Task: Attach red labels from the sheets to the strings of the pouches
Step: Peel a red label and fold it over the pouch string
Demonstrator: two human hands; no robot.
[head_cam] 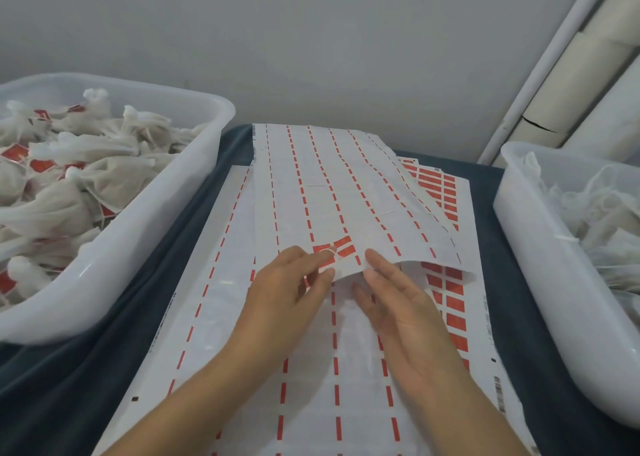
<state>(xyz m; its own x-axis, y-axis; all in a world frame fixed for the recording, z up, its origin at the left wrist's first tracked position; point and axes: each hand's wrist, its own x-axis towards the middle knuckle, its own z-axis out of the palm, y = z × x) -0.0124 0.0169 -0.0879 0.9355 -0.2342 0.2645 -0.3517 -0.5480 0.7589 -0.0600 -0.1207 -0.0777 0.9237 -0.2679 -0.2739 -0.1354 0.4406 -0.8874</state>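
A: Head view had us looking down on the red label (337,251), one of the last left on the top sheet (346,192), close to its near edge. Our left hand (294,289) pinched at that label's corner with thumb and forefinger, the other fingers (304,253) loosely curled above it.

B: And our right hand (398,303)?

A: It lay flat, fingers straight, with the tips tucked at the raised near edge of that sheet. We judged it was steadying the paper so the label could peel away cleanly. It gripped nothing.

B: Why was the sheet lifted there?

A: Probably because it was nearly spent, only red dashes remaining in rows, and it rested loosely over a second stripped sheet (263,369). A fuller sheet (450,303) with many red labels showed beneath, on the right.

B: Where were the pouches?

A: None was in hand. The left tub (194,209) held pouches (86,178) with red tags already showing among them, so we took that as the finished pile. The right tub (540,275) held plain white pouches (602,213) with loose strings, seemingly waiting. Both stood beside the sheets on the dark-covered desk (162,289), each near one hand, which suited taking from one side and dropping on the other.
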